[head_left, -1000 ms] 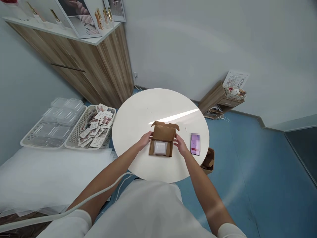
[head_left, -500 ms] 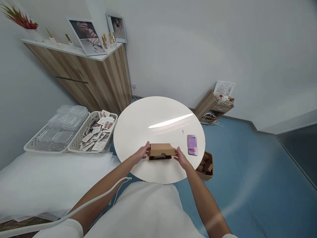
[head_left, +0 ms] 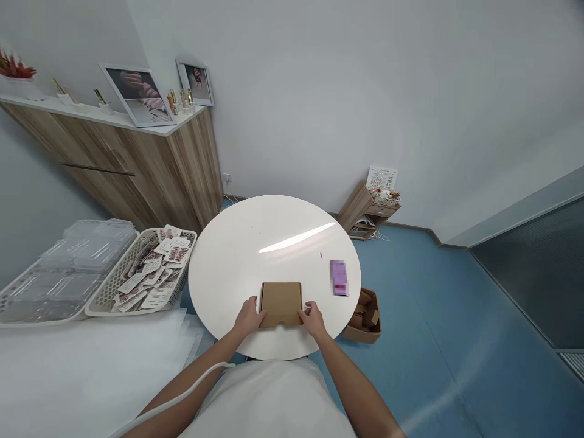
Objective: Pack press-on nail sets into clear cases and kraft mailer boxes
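Note:
A flat brown cardboard box [head_left: 281,302] lies near the front edge of the round white table [head_left: 228,243], its lid down over it. My left hand [head_left: 249,316] grips the box's near left corner, fingers curled at its side. At the near right corner, my right hand [head_left: 313,319] holds the box between thumb and fingers. Right of the box, a purple phone-like item [head_left: 339,278] lies on the table, partly blurred.
Left of the table are a white basket of printed cards [head_left: 185,274] and another with clear plastic boxes [head_left: 82,261]. An open carton [head_left: 365,331] stands on the floor at right. Behind are a wooden cabinet [head_left: 191,164] and a small shelf [head_left: 356,207].
The box lid has come down from partly raised to flat. Both hands have moved to the box's near corners. The view has shifted, so the surroundings appear lower and further left.

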The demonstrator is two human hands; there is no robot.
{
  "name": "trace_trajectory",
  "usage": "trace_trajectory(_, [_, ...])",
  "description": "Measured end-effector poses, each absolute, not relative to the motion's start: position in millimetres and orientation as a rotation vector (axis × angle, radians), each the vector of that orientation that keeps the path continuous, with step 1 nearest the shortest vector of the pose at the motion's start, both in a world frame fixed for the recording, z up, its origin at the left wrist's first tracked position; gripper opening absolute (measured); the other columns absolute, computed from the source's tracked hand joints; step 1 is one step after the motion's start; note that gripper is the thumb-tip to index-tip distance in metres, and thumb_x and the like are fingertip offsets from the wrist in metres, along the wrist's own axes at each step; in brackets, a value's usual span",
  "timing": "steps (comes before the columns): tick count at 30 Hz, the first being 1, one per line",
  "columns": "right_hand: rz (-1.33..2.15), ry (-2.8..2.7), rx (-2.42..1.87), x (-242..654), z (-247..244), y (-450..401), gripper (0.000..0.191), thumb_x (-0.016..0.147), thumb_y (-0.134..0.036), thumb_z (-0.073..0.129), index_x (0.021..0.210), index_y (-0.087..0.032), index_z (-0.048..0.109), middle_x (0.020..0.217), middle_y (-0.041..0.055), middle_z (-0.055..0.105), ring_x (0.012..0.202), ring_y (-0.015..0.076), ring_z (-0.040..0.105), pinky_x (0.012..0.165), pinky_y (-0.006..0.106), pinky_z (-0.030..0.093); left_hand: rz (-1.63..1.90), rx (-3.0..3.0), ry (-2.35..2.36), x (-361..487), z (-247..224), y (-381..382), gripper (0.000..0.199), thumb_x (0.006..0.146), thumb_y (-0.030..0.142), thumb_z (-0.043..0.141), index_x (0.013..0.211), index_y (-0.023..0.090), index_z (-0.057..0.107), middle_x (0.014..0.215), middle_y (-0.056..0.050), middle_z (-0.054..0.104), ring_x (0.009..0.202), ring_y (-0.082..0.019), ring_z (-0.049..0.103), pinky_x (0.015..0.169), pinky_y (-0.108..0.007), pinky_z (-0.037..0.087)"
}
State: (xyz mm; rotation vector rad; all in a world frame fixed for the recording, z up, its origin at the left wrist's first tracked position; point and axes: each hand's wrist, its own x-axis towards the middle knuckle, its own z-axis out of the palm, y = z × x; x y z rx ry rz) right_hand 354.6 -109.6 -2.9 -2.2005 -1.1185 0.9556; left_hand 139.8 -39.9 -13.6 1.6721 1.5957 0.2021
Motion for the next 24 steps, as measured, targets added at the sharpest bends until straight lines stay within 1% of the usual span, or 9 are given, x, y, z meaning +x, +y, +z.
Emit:
trace_trajectory(4, [0.931,-1.175,-2.238,351,-6,-115,0.037,0.075,-0.033,0.045,0.108,-0.016,0.048,0.094,0.0087,0.061,0.087,0.0196,0.058,0.073,0.029,0.042,0.097,1.647,1.642,141,-9,-42,0.056,0.073,0.039,0.044,0.123,0.014,0.035,0.116,-0.013,0.051,0.106,-0.025,0.049,0.080,-0.037,0.040])
trace_trajectory(6, [0.840,-1.225,-2.252,350,-6,-119,0.041,0.075,-0.034,0.045,0.112,-0.016,0.047,0.102,0.0109,0.059,0.097,0.0219,0.055,0.080,0.031,0.040,0.068,1.696,1.701,143,-4,-46,0.052,0.074,0.039,0.042,0.122,0.018,0.037,0.118,-0.012,0.050,0.108,-0.027,0.047,0.081,-0.042,0.038])
trace_trajectory(8, [0.764,-1.294,-2.229,350,-5,-123,0.047,0.074,-0.032,0.047,0.117,-0.015,0.045,0.112,0.0125,0.054,0.107,0.0239,0.049,0.087,0.034,0.037,0.091,1.772,1.734,144,0,-50,0.050,0.075,0.038,0.041,0.122,0.019,0.039,0.122,-0.011,0.048,0.112,-0.028,0.043,0.086,-0.045,0.034])
trace_trajectory(11, [0.742,-1.406,-2.150,350,-4,-130,0.054,0.071,-0.029,0.051,0.122,-0.014,0.041,0.123,0.0126,0.047,0.116,0.0247,0.041,0.095,0.035,0.032,0.168,1.832,1.724,142,2,-57,0.052,0.075,0.038,0.042,0.123,0.020,0.038,0.127,-0.011,0.045,0.117,-0.027,0.039,0.092,-0.043,0.029])
trace_trajectory(13, [0.765,-1.462,-2.100,350,-3,-134,0.058,0.069,-0.027,0.053,0.124,-0.014,0.039,0.125,0.0119,0.046,0.117,0.0245,0.040,0.097,0.036,0.031,0.197,1.838,1.666,139,3,-61,0.055,0.072,0.034,0.045,0.125,0.022,0.037,0.126,-0.009,0.047,0.116,-0.026,0.040,0.092,-0.041,0.030])
trace_trajectory(16, [0.846,-1.535,-2.032,348,-3,-137,0.067,0.067,-0.025,0.055,0.129,-0.017,0.031,0.129,0.0098,0.043,0.119,0.0240,0.038,0.098,0.038,0.029,0.250,1.840,1.469,133,4,-65,0.064,0.066,0.022,0.048,0.128,0.027,0.031,0.117,-0.004,0.055,0.108,-0.023,0.048,0.083,-0.034,0.037])
trace_trajectory(18, [0.901,-1.576,-2.012,346,-3,-138,0.076,0.065,-0.025,0.058,0.133,-0.020,0.023,0.132,0.0090,0.040,0.122,0.0245,0.035,0.100,0.039,0.026,0.301,1.831,1.381,130,4,-66,0.069,0.063,0.018,0.050,0.128,0.029,0.030,0.111,-0.002,0.058,0.102,-0.022,0.052,0.076,-0.030,0.039])
trace_trajectory(21, [0.944,-1.603,-1.986,346,1,-138,0.084,0.063,-0.026,0.061,0.135,-0.020,0.017,0.132,0.0094,0.038,0.124,0.0255,0.032,0.101,0.041,0.024,0.394,1.799,1.342,128,6,-68,0.069,0.062,0.022,0.055,0.127,0.026,0.033,0.104,-0.004,0.058,0.095,-0.022,0.054,0.074,-0.029,0.041])
trace_trajectory(24, [0.949,-1.604,-1.877,350,11,-135,0.083,0.065,-0.026,0.060,0.135,-0.023,0.017,0.128,0.0083,0.041,0.120,0.0237,0.036,0.099,0.039,0.028,0.511,1.773,1.279,128,14,-67,0.075,0.061,0.036,0.062,0.128,0.021,0.032,0.105,-0.008,0.055,0.094,-0.023,0.054,0.077,-0.031,0.041])
